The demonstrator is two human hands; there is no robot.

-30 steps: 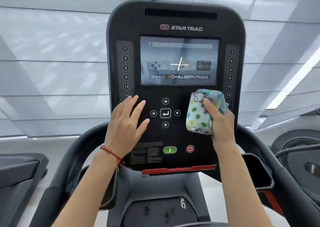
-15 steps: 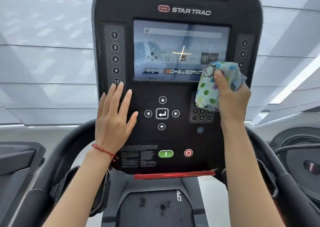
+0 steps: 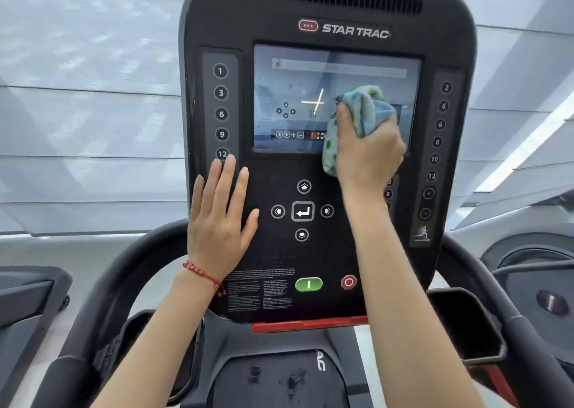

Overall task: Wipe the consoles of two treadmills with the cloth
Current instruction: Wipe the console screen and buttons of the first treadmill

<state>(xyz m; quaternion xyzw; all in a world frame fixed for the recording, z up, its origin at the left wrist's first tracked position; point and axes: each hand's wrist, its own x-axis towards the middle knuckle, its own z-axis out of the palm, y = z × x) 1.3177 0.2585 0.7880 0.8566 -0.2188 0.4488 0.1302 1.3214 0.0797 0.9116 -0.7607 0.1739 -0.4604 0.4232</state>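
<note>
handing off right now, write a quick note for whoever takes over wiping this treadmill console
Left hand: open, flat on the black Star Trac treadmill console, left of the arrow keys.
Right hand: grips the bunched blue dotted cloth against the lower right of the glass screen.
Done: cannot tell what has been wiped.
Left: rest of screen, both number strips, buttons, then the second treadmill.

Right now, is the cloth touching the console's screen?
Touching: the head view shows the right hand pressing the bunched cloth flat over the screen, no gap visible.

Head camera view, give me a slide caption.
Right hand wipes the treadmill console screen with a cloth; left hand rests flat.
</note>
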